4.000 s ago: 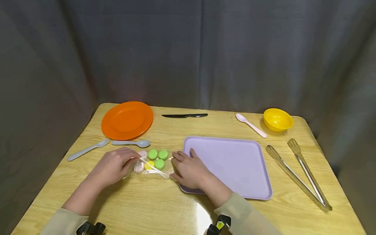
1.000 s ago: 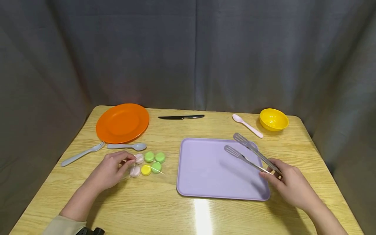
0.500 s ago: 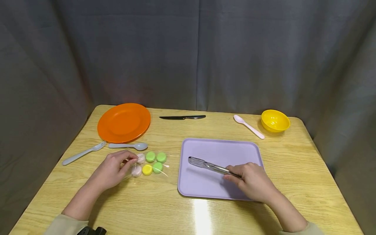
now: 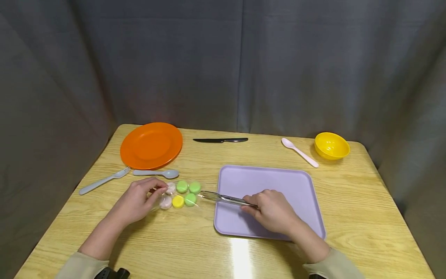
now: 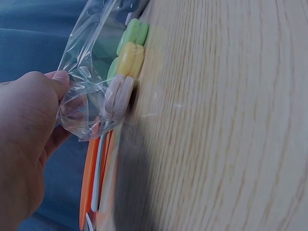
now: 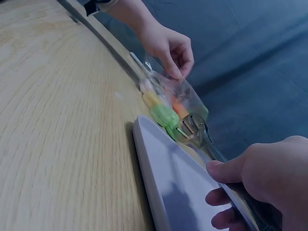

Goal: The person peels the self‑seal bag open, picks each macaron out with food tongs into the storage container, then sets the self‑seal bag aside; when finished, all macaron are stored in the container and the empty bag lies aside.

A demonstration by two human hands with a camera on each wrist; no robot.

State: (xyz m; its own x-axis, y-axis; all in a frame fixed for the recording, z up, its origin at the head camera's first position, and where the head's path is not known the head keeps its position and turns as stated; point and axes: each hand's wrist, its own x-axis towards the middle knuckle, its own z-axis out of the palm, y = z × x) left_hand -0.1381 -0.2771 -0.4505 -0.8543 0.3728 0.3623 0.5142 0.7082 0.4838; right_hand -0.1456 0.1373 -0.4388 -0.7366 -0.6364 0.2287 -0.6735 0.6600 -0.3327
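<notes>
Metal tongs with slotted tips (image 4: 230, 199) have swung left since half a second ago, from over the tray's middle to the bag's side. The right hand (image 4: 273, 211) grips them, fingers wrapped round the arms. Their long axis runs roughly parallel to the table's (image 4: 174, 248) near edge; the tips point toward the left edge, angled slightly to the far edge. Whether they touch the bag cannot be told.

The left hand (image 4: 137, 199) pinches the left end of a clear plastic bag (image 5: 84, 82), which lies left of the table's middle. Inside are six round macarons in two rows: two pale pink (image 4: 165, 202), one yellow (image 4: 178, 201) and three green (image 4: 190, 199).

Under the tongs and right hand sits one rectangular lilac tray (image 4: 268, 178). One round orange plate (image 4: 151, 145) is by the far left corner, one round yellow bowl (image 4: 332, 146) by the far right. Also on the table are one black knife (image 4: 221, 140) along the far edge, two spoons, one grey (image 4: 156, 173) and one pink (image 4: 300, 152), and one grey fork (image 4: 104, 181) near the left edge.
</notes>
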